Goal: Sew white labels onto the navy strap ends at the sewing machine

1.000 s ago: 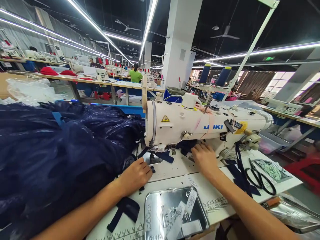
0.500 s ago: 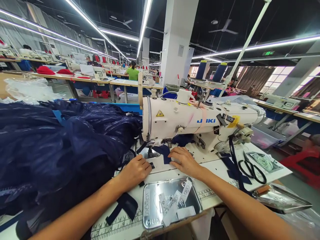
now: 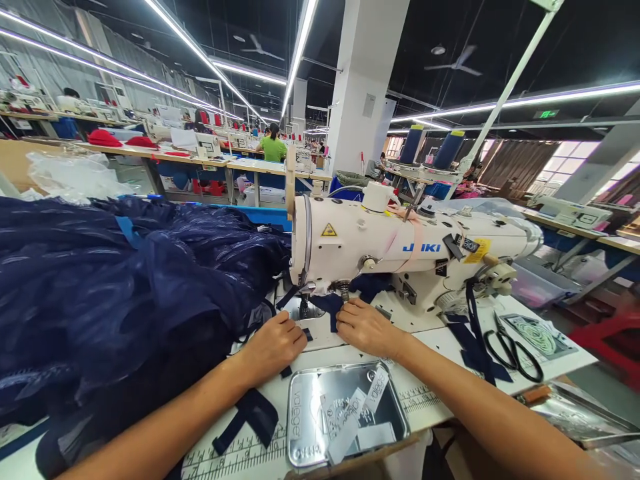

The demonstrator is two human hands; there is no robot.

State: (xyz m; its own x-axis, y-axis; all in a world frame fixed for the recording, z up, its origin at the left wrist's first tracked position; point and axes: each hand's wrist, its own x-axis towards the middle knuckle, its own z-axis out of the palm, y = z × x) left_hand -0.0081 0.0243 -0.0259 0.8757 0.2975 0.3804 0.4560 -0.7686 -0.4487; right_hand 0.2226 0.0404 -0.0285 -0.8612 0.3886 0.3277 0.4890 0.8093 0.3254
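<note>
Left hand (image 3: pixel 273 347) lies palm-down, fingers curled loosely, pressing a navy fabric strip (image 3: pixel 331 305) flat on the bed of the Juki sewing machine (image 3: pixel 400 250). Right hand (image 3: pixel 365 327) pinches the same strip just beside the presser foot (image 3: pixel 303 305). Navy garment pile (image 3: pixel 115 293) sits left. Metal tray of labels (image 3: pixel 345 413) lies near, in front; scissors (image 3: pixel 515 350) well right.

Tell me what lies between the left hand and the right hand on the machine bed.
In the head view, a navy fabric strip lies between the left hand and right hand, running under the presser foot of the Juki sewing machine.
</note>
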